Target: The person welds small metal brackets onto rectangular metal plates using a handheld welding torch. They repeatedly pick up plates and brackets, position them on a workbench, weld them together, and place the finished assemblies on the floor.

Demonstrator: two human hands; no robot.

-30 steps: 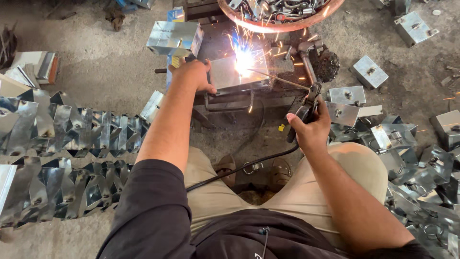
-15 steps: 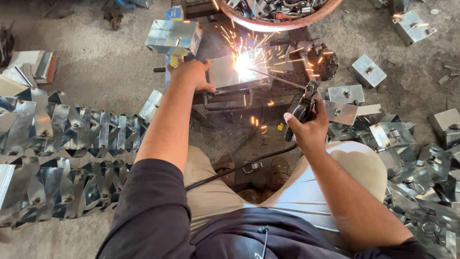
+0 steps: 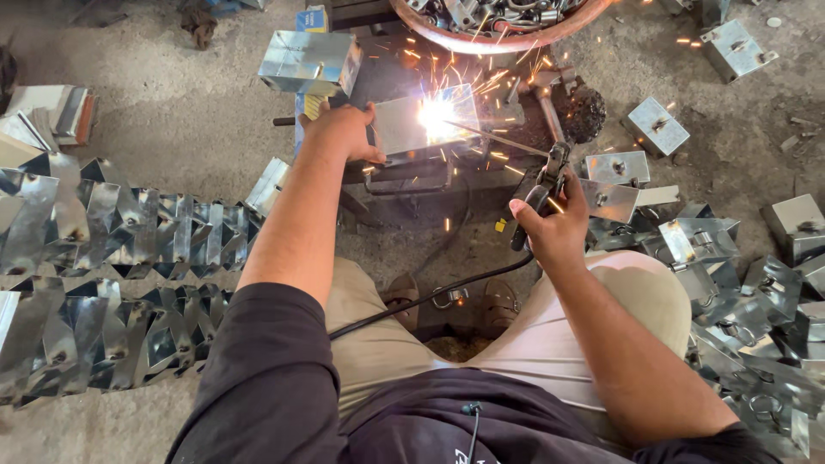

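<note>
My left hand (image 3: 344, 133) grips the left edge of a shiny sheet-metal box (image 3: 404, 129) that rests on a dark metal stand (image 3: 404, 176). My right hand (image 3: 554, 225) is closed around a welding electrode holder (image 3: 543, 185); its thin rod (image 3: 494, 139) reaches to the box's right part. A bright white arc (image 3: 436, 112) burns there and orange sparks fly outward. A black cable (image 3: 430, 296) runs from the holder back across my lap.
Rows of folded shiny metal pieces (image 3: 112, 258) lie on the floor to my left. Finished metal boxes (image 3: 730, 283) are heaped on my right, and others (image 3: 657, 125) lie scattered beyond. A round basin (image 3: 507, 39) of metal parts sits ahead, and one box (image 3: 309, 62) lies at upper left.
The arc keeps burning at the same spot and the spray of sparks shifts. Both hands stay almost where they were, the right one a touch lower.
</note>
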